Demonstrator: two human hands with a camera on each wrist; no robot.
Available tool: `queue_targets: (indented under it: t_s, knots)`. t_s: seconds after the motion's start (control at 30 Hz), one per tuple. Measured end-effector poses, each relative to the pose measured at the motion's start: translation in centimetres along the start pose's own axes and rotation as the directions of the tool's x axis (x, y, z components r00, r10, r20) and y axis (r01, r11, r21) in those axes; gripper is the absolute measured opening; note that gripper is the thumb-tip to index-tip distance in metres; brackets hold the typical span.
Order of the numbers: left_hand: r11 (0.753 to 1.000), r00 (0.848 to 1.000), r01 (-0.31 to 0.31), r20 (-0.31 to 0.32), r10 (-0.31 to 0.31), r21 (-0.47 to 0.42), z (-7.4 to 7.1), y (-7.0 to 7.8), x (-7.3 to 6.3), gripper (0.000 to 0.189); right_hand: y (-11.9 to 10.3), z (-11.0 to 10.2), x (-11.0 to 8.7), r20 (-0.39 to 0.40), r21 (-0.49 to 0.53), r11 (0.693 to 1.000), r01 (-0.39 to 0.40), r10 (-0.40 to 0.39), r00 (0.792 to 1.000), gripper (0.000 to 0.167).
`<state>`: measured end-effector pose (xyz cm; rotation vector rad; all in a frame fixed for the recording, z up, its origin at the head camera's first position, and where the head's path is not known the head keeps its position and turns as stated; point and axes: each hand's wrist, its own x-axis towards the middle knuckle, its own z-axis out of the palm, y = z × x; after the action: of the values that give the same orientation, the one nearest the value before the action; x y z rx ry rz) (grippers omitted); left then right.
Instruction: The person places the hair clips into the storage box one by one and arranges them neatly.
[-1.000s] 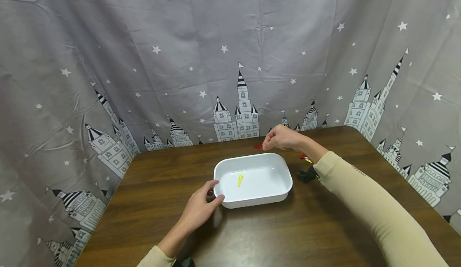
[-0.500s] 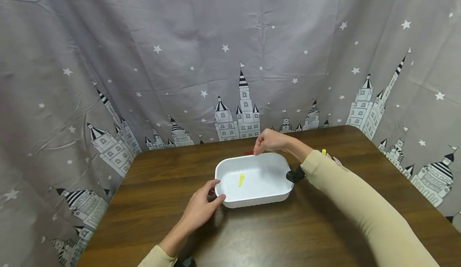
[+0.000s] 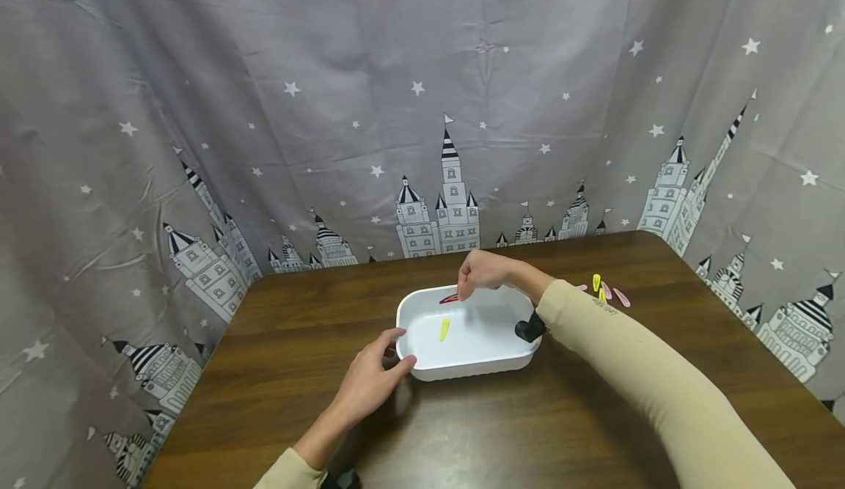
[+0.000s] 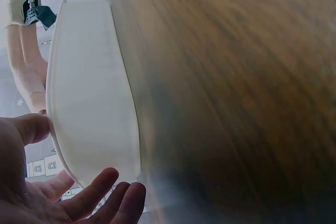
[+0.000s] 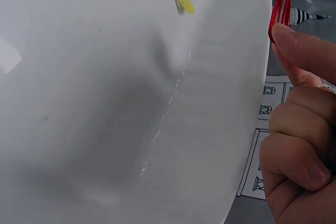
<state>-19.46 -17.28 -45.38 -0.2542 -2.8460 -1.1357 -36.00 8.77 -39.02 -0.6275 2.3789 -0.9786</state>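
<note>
My right hand pinches a red snap hair clip between thumb and forefinger, over the far side of the white tray. In the right wrist view, the same red clip points away from the fingertips and the other fingers are curled into the palm. A yellow snap clip lies on the tray's floor, left of its middle. My left hand holds the tray's near left corner. In the left wrist view, its thumb is at the rim and its fingers spread along the wall.
More snap clips, yellow and pink, lie on the wooden table right of the tray, partly behind the right sleeve. A grey curtain with castles and stars hangs behind the table.
My right hand has come left and toward me with the red clip, from behind the tray to above its far side. The left hand has stayed at the corner.
</note>
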Motion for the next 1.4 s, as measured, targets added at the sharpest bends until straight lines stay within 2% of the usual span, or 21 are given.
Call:
queue_targets:
  t_s: [0.27, 0.4, 0.57, 0.83, 1.17, 1.4]
  knots:
    - [1.000, 1.000, 0.015, 0.004, -0.015, 0.003, -0.1, 0.2, 0.0, 0.048, -0.4, 0.6, 0.5, -0.007, -0.039, 0.999, -0.018, 0.018, 1.000, 0.009]
    - [1.000, 1.000, 0.013, 0.003, -0.013, 0.006, -0.1, 0.1, 0.0, 0.049, -0.5, 0.9, 0.6, -0.023, -0.053, 0.998, -0.025, 0.024, 0.999, 0.005]
    - [1.000, 1.000, 0.009, 0.004, -0.009, 0.004, 0.0, 0.1, 0.0, 0.050, -0.4, 0.9, 0.4, -0.034, -0.047, 0.998, -0.033, 0.031, 0.999, 0.016]
    - [1.000, 1.000, -0.005, -0.010, 0.006, 0.014, 0.1, 0.0, 0.1, 0.048, 0.1, 0.2, 0.0, -0.048, -0.033, 0.999, -0.015, 0.014, 0.999, 0.024]
    - [1.000, 1.000, -0.006, -0.009, 0.006, 0.007, 0.0, 0.1, 0.1, 0.049, 0.1, -1.4, -2.3, -0.078, 0.031, 0.999, 0.018, -0.015, 0.997, 0.023]
    - [1.000, 1.000, -0.007, -0.023, 0.007, 0.015, 0.0, 0.1, -0.1, 0.048, 0.4, -2.4, -4.2, -0.121, -0.005, 0.999, 0.040, -0.040, 0.992, 0.024]
